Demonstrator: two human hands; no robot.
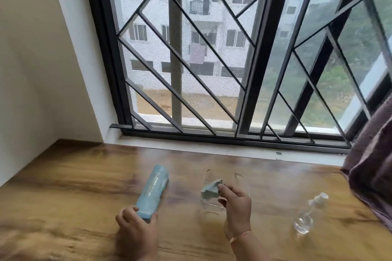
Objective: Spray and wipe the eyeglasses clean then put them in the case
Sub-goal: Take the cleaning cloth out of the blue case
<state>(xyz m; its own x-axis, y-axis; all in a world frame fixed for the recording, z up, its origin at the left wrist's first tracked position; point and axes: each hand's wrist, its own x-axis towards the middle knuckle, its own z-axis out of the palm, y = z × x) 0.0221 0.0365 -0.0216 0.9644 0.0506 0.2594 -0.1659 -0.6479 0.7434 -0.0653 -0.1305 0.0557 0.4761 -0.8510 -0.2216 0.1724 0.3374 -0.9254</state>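
A long light-blue glasses case lies closed on the wooden table, and my left hand grips its near end. Clear-framed eyeglasses lie on the table with their arms pointing toward the window. A small grey-blue cleaning cloth sits over the glasses, pinched at its edge by my right hand. A clear spray bottle with a white nozzle lies on its side to the right, apart from both hands.
A barred window runs along the table's far edge. A cream wall closes the left side. A dark purple curtain hangs over the table's right end, close to the spray bottle.
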